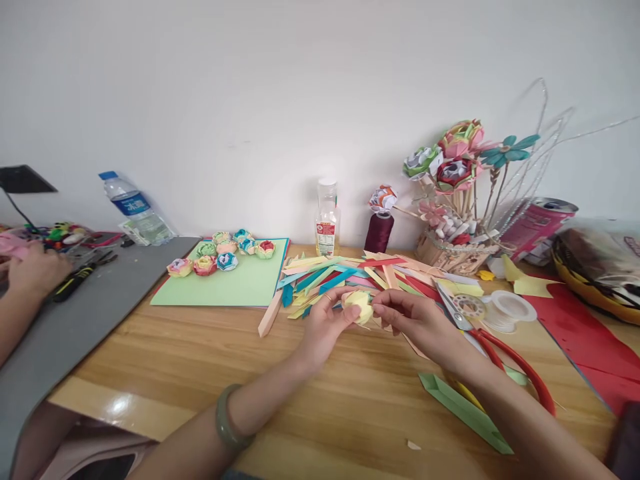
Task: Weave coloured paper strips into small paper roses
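Note:
A small pale yellow paper flower (pixel 359 307) is held between the thumb and fingers of my left hand (pixel 327 323), above the wooden table. Close by its right side, my right hand (pixel 417 320) is closed in a pinch; whatever lies between those fingertips is too small to make out. Behind both hands spreads a pile of folded paper strips (pixel 325 277) in many colours. Scissors with red handles (pixel 523 363) lie partly under my right forearm, beside a spool of clear thread (pixel 507 310). A folded green strip (pixel 465 413) rests nearer to me.
Several finished paper flowers (pixel 205 265) sit on green paper sheets (pixel 240 287) at left. Against the wall stand a clear bottle (pixel 327 220), a purple thread cone (pixel 379 232) and a basket (pixel 445 252) of paper flowers. Another person's hand (pixel 43 270) is at far left.

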Available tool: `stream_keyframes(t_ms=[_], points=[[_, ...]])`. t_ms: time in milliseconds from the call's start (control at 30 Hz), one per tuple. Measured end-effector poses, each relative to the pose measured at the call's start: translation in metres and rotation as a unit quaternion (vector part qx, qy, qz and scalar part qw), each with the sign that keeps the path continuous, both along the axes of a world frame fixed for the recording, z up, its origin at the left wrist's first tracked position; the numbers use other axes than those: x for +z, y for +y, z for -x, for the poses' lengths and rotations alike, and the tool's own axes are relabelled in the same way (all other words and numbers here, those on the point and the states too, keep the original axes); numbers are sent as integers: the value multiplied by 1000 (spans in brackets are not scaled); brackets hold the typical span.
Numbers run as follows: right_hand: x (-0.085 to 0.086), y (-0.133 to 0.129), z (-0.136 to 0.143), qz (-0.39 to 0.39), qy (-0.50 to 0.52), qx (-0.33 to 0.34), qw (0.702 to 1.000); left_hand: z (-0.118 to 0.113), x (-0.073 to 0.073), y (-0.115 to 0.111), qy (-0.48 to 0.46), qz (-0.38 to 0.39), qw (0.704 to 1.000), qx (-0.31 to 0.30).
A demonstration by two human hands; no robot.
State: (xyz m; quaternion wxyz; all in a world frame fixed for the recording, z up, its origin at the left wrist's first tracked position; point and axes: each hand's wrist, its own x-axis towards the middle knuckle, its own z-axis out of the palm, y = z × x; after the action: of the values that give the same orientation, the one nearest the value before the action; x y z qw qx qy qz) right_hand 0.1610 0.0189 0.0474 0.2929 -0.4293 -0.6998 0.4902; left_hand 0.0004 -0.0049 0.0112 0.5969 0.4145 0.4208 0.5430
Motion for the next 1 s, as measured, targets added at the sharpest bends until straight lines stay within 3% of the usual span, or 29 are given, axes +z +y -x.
stream_keyframes(t_ms=[133, 333, 600, 1000], points=[[0, 1, -3, 11, -14, 50, 999, 0, -1, 1, 6, -6, 1000, -11], [-2, 3, -4, 6, -20, 25, 999, -1, 0, 2, 2, -4, 1000, -17], [3, 7, -13, 38, -13, 95, 995, -1, 1, 2, -4, 25, 1000, -16], [0, 7, -14, 112, 3, 39, 993, -1, 4, 2, -3, 24, 999, -40]])
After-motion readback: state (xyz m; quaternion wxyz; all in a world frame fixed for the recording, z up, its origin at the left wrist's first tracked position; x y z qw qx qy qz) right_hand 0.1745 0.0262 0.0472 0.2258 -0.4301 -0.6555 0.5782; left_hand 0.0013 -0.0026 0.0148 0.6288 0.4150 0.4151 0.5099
